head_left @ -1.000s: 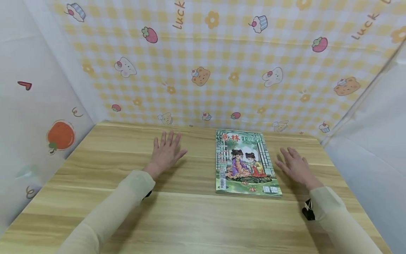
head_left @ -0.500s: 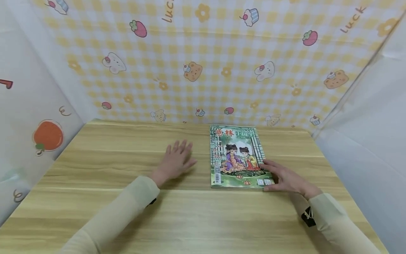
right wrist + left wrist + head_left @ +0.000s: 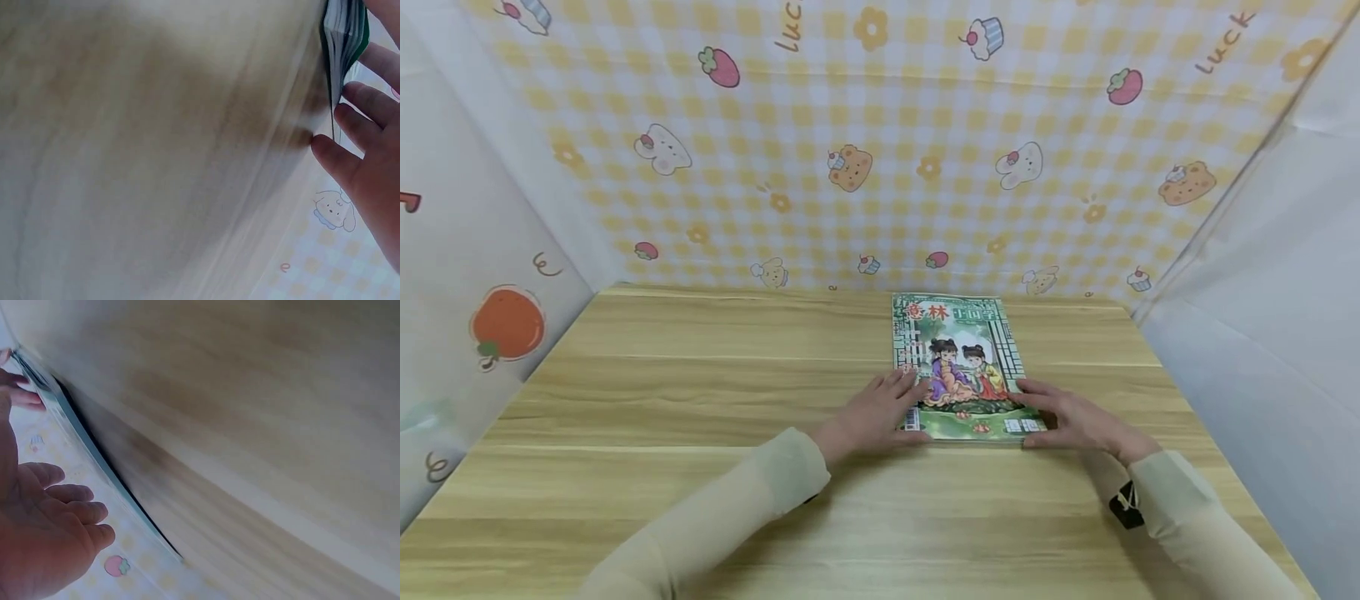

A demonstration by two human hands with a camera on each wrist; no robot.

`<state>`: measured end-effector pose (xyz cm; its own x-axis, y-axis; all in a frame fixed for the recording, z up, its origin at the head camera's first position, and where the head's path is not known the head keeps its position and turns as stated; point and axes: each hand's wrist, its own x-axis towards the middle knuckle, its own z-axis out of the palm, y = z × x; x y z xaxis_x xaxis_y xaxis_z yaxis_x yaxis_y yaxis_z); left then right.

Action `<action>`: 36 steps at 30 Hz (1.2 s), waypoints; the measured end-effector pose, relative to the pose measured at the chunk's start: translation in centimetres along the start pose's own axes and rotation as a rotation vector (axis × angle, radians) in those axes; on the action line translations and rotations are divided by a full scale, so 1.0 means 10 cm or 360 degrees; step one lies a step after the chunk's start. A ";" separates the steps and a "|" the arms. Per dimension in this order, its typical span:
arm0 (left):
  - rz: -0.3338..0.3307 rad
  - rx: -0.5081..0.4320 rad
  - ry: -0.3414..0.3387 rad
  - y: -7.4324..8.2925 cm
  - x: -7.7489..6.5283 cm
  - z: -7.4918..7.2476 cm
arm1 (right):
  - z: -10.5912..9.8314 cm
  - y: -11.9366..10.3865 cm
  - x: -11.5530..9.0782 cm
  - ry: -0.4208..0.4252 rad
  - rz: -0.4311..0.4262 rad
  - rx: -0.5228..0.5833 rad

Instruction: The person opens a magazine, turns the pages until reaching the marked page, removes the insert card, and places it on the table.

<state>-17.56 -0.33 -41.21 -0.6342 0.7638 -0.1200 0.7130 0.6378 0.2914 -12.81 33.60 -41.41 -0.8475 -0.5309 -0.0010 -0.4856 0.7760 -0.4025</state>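
A green magazine (image 3: 958,358) with two cartoon children on its cover lies flat near the back of the wooden table. Over its lower left edge, the left hand (image 3: 876,417) rests with loosely bent fingers; its thumb lies by the near edge. At the lower right corner is the right hand (image 3: 1075,423), fingers on the side edge and thumb at the near edge. The right wrist view has those fingers (image 3: 362,125) fairly straight against the page edges (image 3: 344,37), which bulge a little. In the left wrist view the fingers (image 3: 87,512) hover beside the magazine's spine (image 3: 94,447).
A yellow checked cloth wall (image 3: 880,125) stands right behind the table (image 3: 662,375). White sheets (image 3: 467,183) close in the left and right sides. A black device (image 3: 1126,506) is strapped at the right wrist.
The right hand has come in from the right to the magazine's lower right corner. Afterwards the left hand has moved rightward onto its left edge. The head view has shifted slightly.
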 end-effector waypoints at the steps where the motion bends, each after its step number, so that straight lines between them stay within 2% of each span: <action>1: 0.0003 0.0019 -0.0005 0.02 0.01 0.01 | -0.01 0.00 0.00 -0.0005 0.0002 0.0012; 7: 0.0026 0.0103 -0.0012 0.09 0.03 0.03 | -0.09 -0.03 -0.01 -0.0048 0.0007 -0.0001; 12: 0.0035 0.0102 0.0031 0.10 0.04 0.06 | -0.13 -0.07 -0.03 0.0001 -0.0098 -0.0090; 14: 0.0033 0.0099 0.0040 0.10 0.04 0.07 | -0.12 -0.10 -0.03 0.0089 -0.0184 -0.0224; 19: 0.0037 0.0104 0.0052 0.10 0.04 0.08 | -0.07 -0.16 -0.05 0.0414 -0.0403 -0.0637; 26: 0.0032 0.0146 0.0064 0.12 0.05 0.09 | -0.11 -0.22 0.00 0.0768 -0.0632 -0.0957; 28: 0.0032 0.0151 0.0073 0.13 0.05 0.10 | -0.13 -0.26 0.03 0.0858 -0.0676 -0.1012; 31: 0.0033 0.0153 0.0085 0.16 0.07 0.10 | -0.18 -0.32 0.07 0.0946 -0.0695 -0.1003; 36: 0.0032 0.0152 0.0116 0.19 0.10 0.11 | -0.24 -0.40 0.10 0.0930 -0.0671 -0.0855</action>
<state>-16.49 1.73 -41.83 -0.6369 0.7697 -0.0447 0.7490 0.6314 0.2009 -12.24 30.80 -37.59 -0.4788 -0.6634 0.5751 -0.6915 0.6886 0.2186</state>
